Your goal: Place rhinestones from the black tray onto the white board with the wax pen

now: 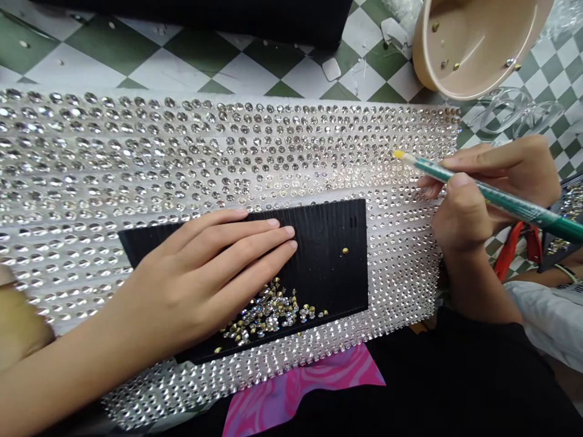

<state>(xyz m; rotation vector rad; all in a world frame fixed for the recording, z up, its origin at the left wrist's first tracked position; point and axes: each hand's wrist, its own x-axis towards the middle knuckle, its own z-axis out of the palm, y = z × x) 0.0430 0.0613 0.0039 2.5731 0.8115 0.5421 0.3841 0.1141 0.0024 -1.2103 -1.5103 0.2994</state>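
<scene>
My left hand (204, 261) lies flat, its fingers stretched together across a black ridged tray (328, 243). Loose rhinestones (273, 312), clear with gold backs, are heaped along the tray's near side, partly under that hand. One gold stone (345, 250) sits apart on the right of the tray. Pinched in my right hand (510, 170) is a green pencil (510, 203), its yellow tip pointing left over the upper right of a rhinestone-covered sheet (182, 139). Whether the tip touches a stone I cannot tell. The tray rests on this sheet.
A beige bowl (423, 54) holding a few stones stands at the top right, beside clear plastic loops (519, 112). Red-handled pliers or cutters (507, 249) lie at right, near another person's white sleeve (542, 315). A black object (273, 18) lines the far side of the checkered tabletop (300, 76).
</scene>
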